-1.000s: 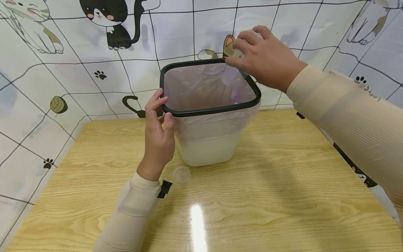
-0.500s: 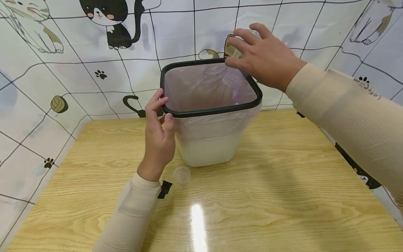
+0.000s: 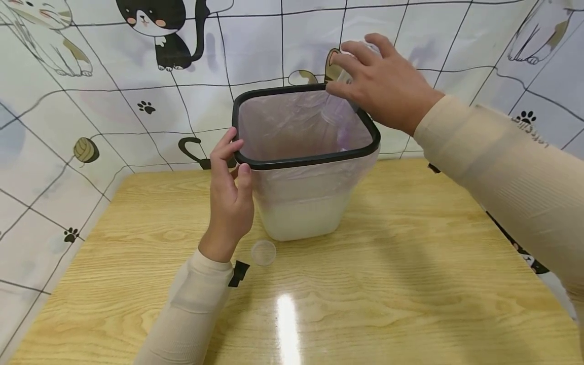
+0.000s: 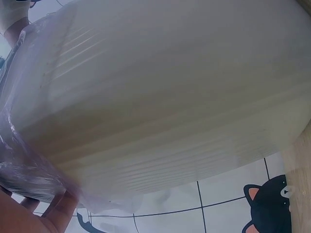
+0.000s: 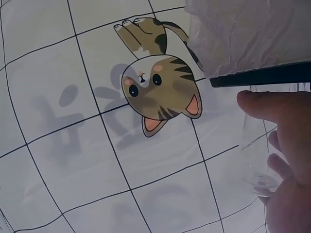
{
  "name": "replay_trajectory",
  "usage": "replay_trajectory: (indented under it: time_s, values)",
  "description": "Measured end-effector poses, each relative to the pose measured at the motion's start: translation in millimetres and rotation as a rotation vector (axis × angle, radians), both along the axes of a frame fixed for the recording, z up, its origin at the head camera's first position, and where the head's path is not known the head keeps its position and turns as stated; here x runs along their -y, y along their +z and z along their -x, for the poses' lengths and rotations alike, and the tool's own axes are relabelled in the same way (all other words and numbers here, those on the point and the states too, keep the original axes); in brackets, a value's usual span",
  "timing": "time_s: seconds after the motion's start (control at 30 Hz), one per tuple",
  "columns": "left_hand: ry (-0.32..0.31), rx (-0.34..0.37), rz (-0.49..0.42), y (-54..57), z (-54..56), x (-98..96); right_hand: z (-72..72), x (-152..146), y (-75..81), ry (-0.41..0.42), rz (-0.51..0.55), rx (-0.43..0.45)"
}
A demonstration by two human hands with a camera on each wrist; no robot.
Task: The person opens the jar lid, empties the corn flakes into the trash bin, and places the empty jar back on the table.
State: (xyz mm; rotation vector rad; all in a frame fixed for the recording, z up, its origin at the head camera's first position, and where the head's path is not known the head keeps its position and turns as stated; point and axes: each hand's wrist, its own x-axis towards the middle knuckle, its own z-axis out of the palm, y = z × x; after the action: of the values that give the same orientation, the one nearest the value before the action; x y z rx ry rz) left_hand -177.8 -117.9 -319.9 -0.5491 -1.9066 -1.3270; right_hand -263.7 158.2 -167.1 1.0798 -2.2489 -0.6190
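Observation:
A white trash can [image 3: 301, 215] with a black rim [image 3: 315, 161] and a pale purple liner bag [image 3: 292, 119] stands upright on the table. My left hand [image 3: 230, 203] holds its rim at the left front corner, thumb in front and fingers along the side; in the left wrist view, fingers [image 4: 60, 208] rest against the liner. Above the far right corner my right hand [image 3: 383, 83] grips a clear plastic cup [image 5: 262, 182], tipped upside down with its mouth inside the can. The palm hides much of the cup. A round clear lid [image 3: 263, 252] lies flat before the can.
The wood-grain table [image 3: 388, 304] carries the can and lid. A white wall sheet [image 3: 255, 45] with black grid lines and cartoon cats rises right behind the can and along both sides.
A small yellow speck seen near the cup's mouth a second ago no longer shows. The right hand has shifted very slightly; the left hand and trash can stay put.

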Motion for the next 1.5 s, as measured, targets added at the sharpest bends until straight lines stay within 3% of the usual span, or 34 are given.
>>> replay_trajectory:
  time_s: [0.33, 0.63, 0.77, 1.2, 1.37, 1.5]
  values:
    - [-0.008, 0.001, -0.010, -0.4, 0.0, 1.0, -1.7, -0.4, -5.3, -0.025, 0.034, 0.030]
    - [-0.020, -0.003, -0.013, -0.2, 0.2, 0.3, -4.3, -5.7, -4.1, -0.063, 0.043, -0.008]
    - [-0.021, -0.005, -0.010, 0.9, 0.3, 0.0, -5.2, -9.2, -6.1, -0.077, 0.113, 0.007]
    - [-0.011, -0.018, 0.000, -1.9, 0.8, 0.3, -12.7, -40.0, -25.7, -0.223, 0.699, 0.254]
    - [-0.006, -0.036, 0.010, -1.2, 1.6, -0.5, -21.2, -52.8, -42.8, -0.266, 0.942, 0.422]
    - [0.004, -0.022, 0.012, -0.8, 1.4, 0.3, -26.9, -56.4, -61.4, -0.245, 1.135, 0.494]
